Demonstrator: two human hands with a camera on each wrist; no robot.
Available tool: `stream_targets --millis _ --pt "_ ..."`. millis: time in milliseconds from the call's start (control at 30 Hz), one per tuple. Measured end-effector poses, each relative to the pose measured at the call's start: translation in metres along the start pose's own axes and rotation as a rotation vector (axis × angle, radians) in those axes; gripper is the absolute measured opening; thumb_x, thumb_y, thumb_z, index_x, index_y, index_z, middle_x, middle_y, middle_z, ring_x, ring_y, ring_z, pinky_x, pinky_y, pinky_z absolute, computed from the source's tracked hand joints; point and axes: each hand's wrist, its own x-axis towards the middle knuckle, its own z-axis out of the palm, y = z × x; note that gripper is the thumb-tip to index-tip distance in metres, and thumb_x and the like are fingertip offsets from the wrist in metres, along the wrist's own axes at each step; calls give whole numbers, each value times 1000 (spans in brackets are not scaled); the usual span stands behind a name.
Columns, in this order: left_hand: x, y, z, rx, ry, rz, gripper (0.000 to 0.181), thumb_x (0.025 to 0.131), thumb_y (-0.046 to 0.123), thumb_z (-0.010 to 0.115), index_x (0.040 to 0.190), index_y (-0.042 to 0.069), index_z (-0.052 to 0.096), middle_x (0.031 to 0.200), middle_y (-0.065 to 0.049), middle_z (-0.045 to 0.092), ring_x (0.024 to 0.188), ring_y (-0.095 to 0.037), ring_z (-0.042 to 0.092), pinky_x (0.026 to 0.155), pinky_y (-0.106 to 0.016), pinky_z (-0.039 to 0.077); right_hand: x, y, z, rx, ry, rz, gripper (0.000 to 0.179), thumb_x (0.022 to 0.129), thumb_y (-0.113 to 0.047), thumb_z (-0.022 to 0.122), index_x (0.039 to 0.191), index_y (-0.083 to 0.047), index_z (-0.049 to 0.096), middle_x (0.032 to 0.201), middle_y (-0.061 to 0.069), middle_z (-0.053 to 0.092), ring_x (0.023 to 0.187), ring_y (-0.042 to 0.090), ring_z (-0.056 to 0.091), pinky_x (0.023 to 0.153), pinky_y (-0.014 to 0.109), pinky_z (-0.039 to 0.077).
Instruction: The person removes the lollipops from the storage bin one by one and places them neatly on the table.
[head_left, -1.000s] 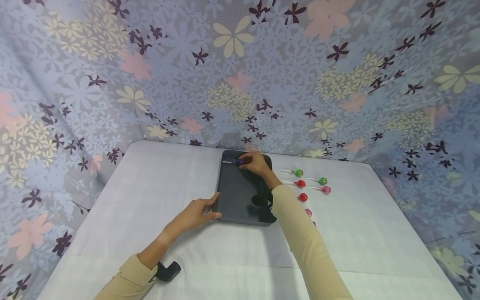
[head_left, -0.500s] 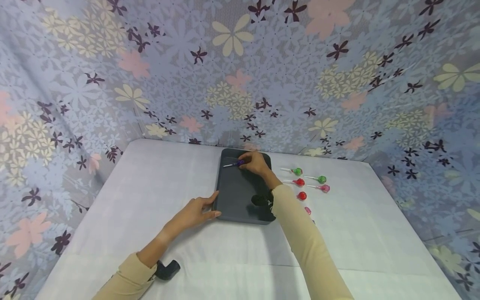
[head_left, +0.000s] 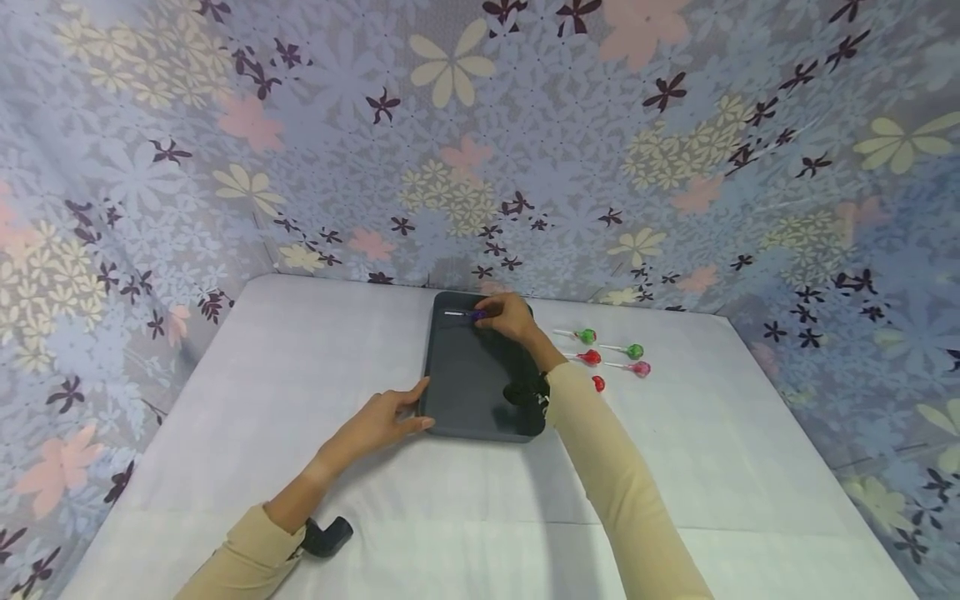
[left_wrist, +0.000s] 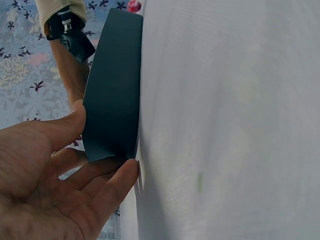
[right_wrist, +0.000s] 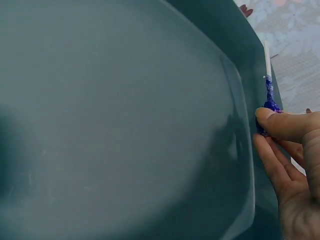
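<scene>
A dark grey tray (head_left: 465, 383) with raised sides lies on the white-covered table. Near its far end, my right hand (head_left: 510, 319) pinches a purple-wrapped lollipop (right_wrist: 270, 95) by its candy end, between thumb and fingers. The lollipop's white stick points left in the head view, close by the tray's far wall. My left hand (head_left: 382, 421) holds the tray at its near left side. In the left wrist view, the thumb of that left hand (left_wrist: 60, 170) lies at the rim and the fingers bend about the corner.
Right of the tray lie green lollipops (head_left: 633, 351), red lollipops (head_left: 590, 357) and a pink lollipop (head_left: 640, 368), partly behind the right sleeve (head_left: 607, 450). A flower-patterned cloth (head_left: 465, 167) hangs behind the table. A black camera (head_left: 327, 537) sits at the left wrist.
The purple lollipop's stick dipped toward me half a second ago and now lies level across the tray again. The head view shifted slightly, and the nearest pink lollipops are now hidden by the right sleeve.
</scene>
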Motion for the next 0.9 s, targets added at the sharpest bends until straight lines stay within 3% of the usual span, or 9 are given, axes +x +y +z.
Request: stream_targets --millis 667,900 --pt "5 -1 3 8 0 5 70 96 29 63 149 -4 31 135 -31 51 126 -44 50 102 -54 42 -20 -3 -8 160 20 -73 29 79 -4 80 107 2 72 109 19 71 105 31 67 88 35 54" --pt "2 0 1 10 8 -3 70 96 29 63 149 -4 32 136 -31 49 126 -44 50 103 -53 42 -31 0 -15 242 -31 -82 32 81 -2 78 111 3 70 110 21 70 105 31 67 85 34 55"
